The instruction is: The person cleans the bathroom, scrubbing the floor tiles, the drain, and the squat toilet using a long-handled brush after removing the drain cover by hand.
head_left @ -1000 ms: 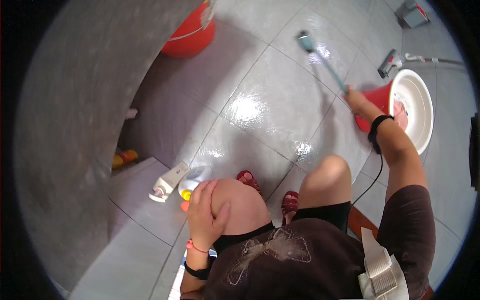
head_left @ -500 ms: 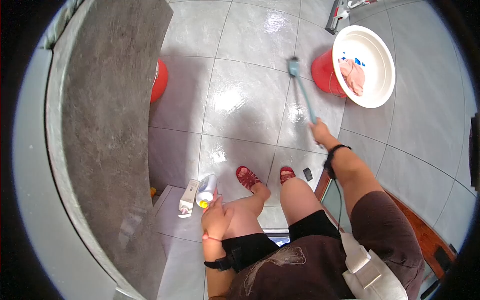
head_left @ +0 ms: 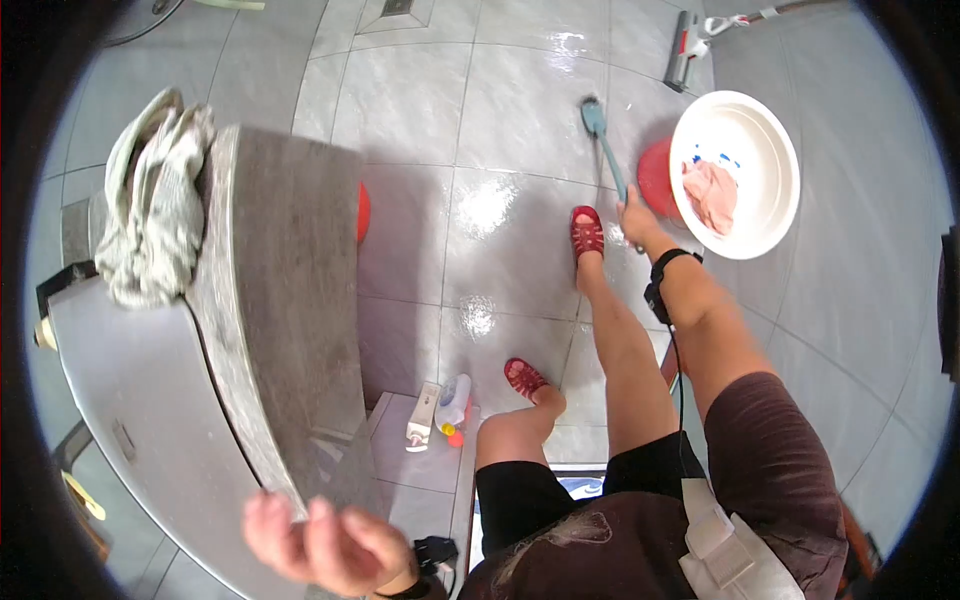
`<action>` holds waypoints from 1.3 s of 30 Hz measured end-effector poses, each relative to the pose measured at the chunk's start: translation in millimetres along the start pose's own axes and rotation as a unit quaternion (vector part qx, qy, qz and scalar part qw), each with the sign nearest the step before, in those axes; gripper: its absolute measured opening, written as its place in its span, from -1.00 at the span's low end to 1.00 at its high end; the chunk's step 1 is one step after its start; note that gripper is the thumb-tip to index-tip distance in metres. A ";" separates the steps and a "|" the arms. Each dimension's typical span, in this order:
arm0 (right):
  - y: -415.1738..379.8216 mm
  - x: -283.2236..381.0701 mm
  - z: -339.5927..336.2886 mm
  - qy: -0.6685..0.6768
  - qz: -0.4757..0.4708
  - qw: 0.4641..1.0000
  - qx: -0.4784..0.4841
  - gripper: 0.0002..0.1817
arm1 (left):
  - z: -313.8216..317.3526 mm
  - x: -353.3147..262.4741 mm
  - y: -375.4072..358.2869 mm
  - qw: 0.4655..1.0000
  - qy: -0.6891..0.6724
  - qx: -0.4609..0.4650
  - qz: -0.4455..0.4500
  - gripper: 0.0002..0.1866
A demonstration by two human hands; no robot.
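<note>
My right hand [head_left: 643, 220] grips the handle of a long teal scrub brush [head_left: 612, 162]. The brush's head rests on or close to the wet tiled floor, left of a red bucket [head_left: 655, 178]. On that bucket sits a white basin [head_left: 755, 225] with a pink cloth [head_left: 710, 195] inside. My left hand [head_left: 325, 548] is raised beside the grey stone-look counter [head_left: 300, 270], slightly blurred, its fingers apart and bent, with nothing seen in them. A white bottle with a yellow cap [head_left: 453, 400] and a pale tube-like bottle [head_left: 422, 415] are on the ledge beyond it.
A greyish-white cloth [head_left: 155, 205] drapes over the counter's far end. Another red bucket [head_left: 363, 212] is partly hidden behind the counter. A flat mop-like head [head_left: 683, 50] lies at the upper right, and a floor drain [head_left: 397, 8] at the top. The tiles [head_left: 510, 120] shine with water.
My left hand has lifted off my thigh and swung left to the counter. My right foot has stepped forward, and the view has shifted. The brush stays in my right hand.
</note>
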State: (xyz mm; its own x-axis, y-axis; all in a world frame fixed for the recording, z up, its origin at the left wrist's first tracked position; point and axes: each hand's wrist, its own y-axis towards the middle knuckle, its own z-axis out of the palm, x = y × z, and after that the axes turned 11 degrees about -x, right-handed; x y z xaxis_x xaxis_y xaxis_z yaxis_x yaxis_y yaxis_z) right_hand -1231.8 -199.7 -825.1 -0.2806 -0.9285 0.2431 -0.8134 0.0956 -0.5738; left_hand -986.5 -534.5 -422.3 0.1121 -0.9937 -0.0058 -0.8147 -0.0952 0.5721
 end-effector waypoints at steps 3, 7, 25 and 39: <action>41.8 48.4 -7.6 -0.036 -0.076 0.996 0.013 -0.40 | 27.2 10.5 53.9 0.994 0.104 -0.026 0.015 -0.63; 20.3 101.4 55.5 -0.189 -0.274 0.923 0.194 -0.45 | 49.5 34.4 91.9 0.969 0.235 0.076 0.005 -0.49; 45.0 202.9 77.5 -0.269 -0.333 0.828 0.362 -0.43 | 66.9 65.4 62.2 0.962 0.204 0.182 0.015 -0.47; 133.8 157.9 74.0 -0.106 -0.299 0.946 0.068 -0.47 | 54.9 75.4 49.1 0.961 0.141 0.226 0.071 -0.51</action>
State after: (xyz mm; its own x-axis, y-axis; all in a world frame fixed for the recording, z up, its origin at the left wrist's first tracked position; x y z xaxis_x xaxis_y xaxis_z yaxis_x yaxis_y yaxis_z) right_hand -1347.3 -360.1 -921.4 0.3300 -0.8542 0.4018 -0.7168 -0.5037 -0.4821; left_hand -1049.3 -617.3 -439.6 0.0801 -0.9492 0.3044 -0.9900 -0.0401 0.1356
